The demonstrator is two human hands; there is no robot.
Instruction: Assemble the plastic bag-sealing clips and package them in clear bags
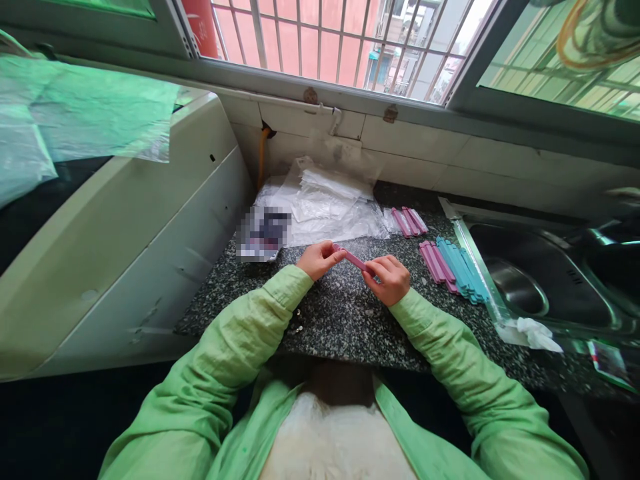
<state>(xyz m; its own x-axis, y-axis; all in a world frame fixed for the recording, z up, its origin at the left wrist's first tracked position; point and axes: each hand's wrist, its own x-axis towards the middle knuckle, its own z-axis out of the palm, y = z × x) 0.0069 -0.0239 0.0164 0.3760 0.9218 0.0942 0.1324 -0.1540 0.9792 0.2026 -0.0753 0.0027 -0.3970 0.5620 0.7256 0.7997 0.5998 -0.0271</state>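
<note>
I hold one pink sealing clip [354,259] above the speckled granite counter [325,313]. My left hand [319,259] pinches its left end and my right hand [389,278] grips its right end. To the right of my right hand lies a row of pink clips [436,264] beside several teal clips [459,269]. A few more pink clips [409,221] lie farther back. Clear plastic bags [325,203] are piled behind my hands.
A steel sink [530,283] sits at the right, with a crumpled white tissue [533,333] at its near corner. A large white appliance [125,240] stands at the left. A barred window [340,40] runs along the back wall. A blurred-out packet [264,233] lies left of the bags.
</note>
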